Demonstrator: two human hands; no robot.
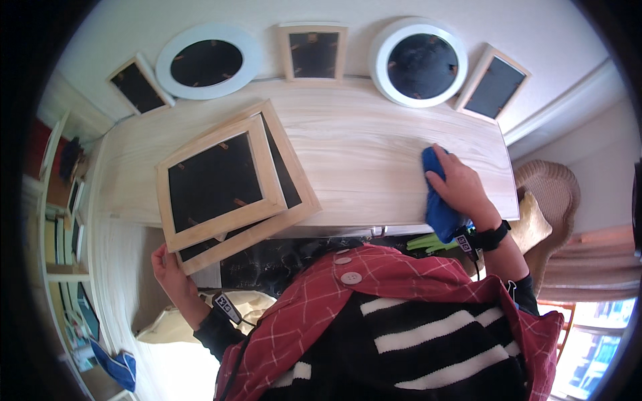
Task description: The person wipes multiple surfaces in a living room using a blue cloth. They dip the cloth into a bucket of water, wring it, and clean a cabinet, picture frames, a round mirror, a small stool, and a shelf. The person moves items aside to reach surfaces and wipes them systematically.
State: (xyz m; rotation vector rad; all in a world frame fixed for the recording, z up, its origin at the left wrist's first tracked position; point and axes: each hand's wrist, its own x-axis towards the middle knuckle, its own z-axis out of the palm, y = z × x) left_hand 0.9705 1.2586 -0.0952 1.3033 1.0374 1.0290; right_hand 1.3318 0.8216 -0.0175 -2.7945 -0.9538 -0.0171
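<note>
My right hand [459, 185] presses a folded blue cloth [442, 213] onto the right part of the pale wood-grain desktop [356, 150]. The cloth's lower end hangs over the front edge. My left hand [173, 275] grips the near left corner of two stacked wooden picture frames, its fingertips partly hidden by them. The upper frame [225, 230] lies back up, turned slightly against the larger lower frame [296, 213]. Both have black backings with the wood border around them; small metal tabs show on the upper one.
Several frames lean on the wall behind, among them a white oval frame [251, 65] and a white round frame [378, 65]. Left stands a shelf [67, 273] with books. A wicker chair [556, 185] holds a cushion [534, 220] on the right. Green strips [429, 242] lie below the desk edge.
</note>
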